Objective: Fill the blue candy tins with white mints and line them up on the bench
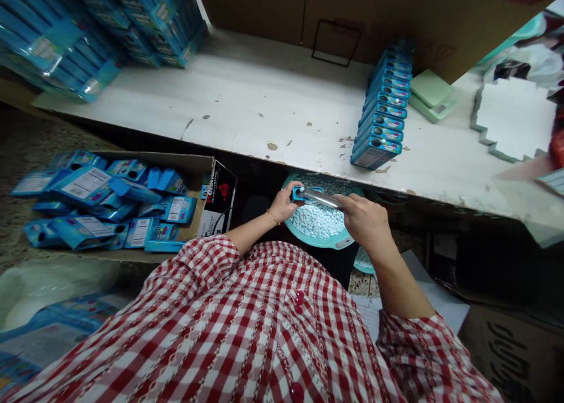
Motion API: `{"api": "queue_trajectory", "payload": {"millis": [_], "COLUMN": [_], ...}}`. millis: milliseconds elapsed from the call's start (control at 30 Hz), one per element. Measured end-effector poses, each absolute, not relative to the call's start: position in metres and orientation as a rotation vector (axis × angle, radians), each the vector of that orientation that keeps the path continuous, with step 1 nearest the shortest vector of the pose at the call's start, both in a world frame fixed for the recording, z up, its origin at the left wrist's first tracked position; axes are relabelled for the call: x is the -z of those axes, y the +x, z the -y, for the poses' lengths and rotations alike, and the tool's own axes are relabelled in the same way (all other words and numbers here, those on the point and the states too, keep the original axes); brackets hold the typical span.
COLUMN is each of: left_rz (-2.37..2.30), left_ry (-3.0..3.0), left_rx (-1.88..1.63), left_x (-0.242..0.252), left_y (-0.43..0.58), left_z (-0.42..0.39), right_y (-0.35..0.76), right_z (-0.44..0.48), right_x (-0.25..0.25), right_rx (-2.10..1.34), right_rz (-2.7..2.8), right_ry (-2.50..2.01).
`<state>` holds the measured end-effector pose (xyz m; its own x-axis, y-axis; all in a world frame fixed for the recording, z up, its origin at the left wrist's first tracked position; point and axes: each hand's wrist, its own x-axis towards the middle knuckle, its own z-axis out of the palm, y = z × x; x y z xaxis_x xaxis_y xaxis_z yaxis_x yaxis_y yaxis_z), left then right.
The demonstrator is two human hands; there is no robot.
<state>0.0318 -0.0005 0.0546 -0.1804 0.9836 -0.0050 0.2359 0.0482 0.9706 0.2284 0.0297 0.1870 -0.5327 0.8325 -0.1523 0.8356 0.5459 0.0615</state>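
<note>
My left hand (pixel 282 204) is closed around a small blue carton (pixel 301 194), its open end facing up. In my right hand (pixel 365 220) is a shiny metal scoop (pixel 324 199), its tip resting at the carton's opening. Below both hands sits a turquoise basin (pixel 328 240) full of small white and pale blue pellets (pixel 315 220). My fingers hide part of the scoop's handle and the carton's side.
A cardboard box (pixel 207 224) of jumbled blue cartons (pixel 88 185) stands at left. On the white table (pixel 247 97) are a row of cartons (pixel 381 127), a green scale (pixel 432 94) and wrapped carton stacks (pixel 57 44). The table's edge (pixel 264 163) runs just beyond my hands.
</note>
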Motion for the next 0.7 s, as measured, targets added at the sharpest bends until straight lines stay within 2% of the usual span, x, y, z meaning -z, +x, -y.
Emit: {"api": "queue_trajectory", "payload": {"millis": [100, 200, 367, 500, 600, 700], "left_rz": [-1.541, -1.516, -1.441, -1.487, -1.515, -1.555], "left_ry": [1.266, 1.276, 1.387, 1.428, 1.451, 1.511], "left_rx": [-1.238, -1.313, -1.468, -1.384, -1.252, -1.496], "left_x": [-0.075, -0.098, -0.122, -0.115, -0.095, -0.080], "left_y": [0.034, 0.032, 0.019, 0.018, 0.015, -0.011], "left_z": [-0.004, -0.017, -0.085, -0.155, -0.179, -0.159], "right_y": [0.239, 0.265, 0.311, 0.328, 0.334, 0.336], "right_z": [-0.031, -0.031, -0.022, -0.007, -0.003, -0.011], "right_x": [-0.190, -0.193, -0.172, -0.134, -0.110, -0.094], "right_rx": [-0.036, -0.104, 0.249, 0.510, 0.635, 0.643], "right_rz": [-2.751, -2.911, -3.053, -2.902, -2.753, -2.577], "right_ry": [1.509, 1.784, 1.978, 2.034, 2.116, 2.179]}}
